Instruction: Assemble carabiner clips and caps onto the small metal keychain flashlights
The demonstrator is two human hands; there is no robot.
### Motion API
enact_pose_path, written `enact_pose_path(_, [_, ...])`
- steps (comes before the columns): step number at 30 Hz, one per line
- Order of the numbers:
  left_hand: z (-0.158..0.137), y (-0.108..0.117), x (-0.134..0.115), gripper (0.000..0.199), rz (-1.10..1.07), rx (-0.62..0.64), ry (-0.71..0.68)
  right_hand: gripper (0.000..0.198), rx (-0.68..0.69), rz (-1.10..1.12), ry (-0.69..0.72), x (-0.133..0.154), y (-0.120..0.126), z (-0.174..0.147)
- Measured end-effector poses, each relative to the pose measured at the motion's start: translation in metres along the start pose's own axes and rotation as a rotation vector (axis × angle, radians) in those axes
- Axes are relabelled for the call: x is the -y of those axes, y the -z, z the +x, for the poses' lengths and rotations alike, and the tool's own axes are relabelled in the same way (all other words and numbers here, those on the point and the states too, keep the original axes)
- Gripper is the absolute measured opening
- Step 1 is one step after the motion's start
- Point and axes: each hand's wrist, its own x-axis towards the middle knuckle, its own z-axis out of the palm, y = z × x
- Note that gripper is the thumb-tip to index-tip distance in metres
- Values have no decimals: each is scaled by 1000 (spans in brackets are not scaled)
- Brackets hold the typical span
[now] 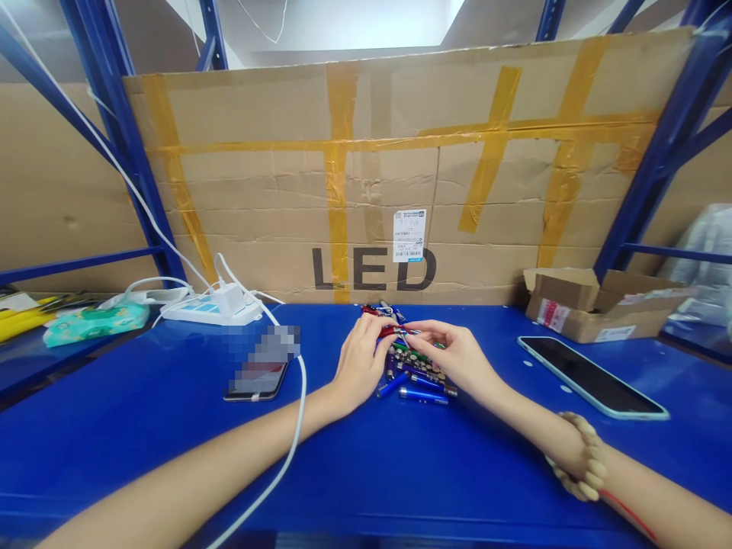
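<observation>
My left hand [363, 358] is closed, with thumb and fingers pinching a red mini flashlight [391, 331] above the middle of the table. From the other side my right hand [464, 354] pinches at its silvery end; its fingertips partly hide that end. Beneath both hands lies a pile of small metal flashlights, among them a blue flashlight [423, 396] at the front. Small round silvery pieces, like button cells [431, 369], are heaped among them. More red and silver parts lie behind my fingers, partly covered.
On the blue table [366, 480] a phone [260, 370] lies left and another phone [592, 377] right. A white cable [300, 412] crosses over my left forearm from a power strip [197, 309]. An open cardboard box [606, 305] stands back right; a large cardboard sheet [257, 198] walls the rear.
</observation>
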Motion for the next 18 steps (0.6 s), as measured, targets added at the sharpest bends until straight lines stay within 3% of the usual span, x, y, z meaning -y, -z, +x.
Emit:
enact_pose_path(5, [0, 0, 0, 15, -33, 36, 4, 33, -24, -5, -8, -4, -1, 1])
enact_pose_path(12, [1, -1, 3, 14, -42, 96, 14, 38, -54, 217, -92, 7, -5, -2])
enact_pose_path(18, [1, -3, 2, 19, -66, 122, 34, 37, -56, 168, -14, 4, -3, -1])
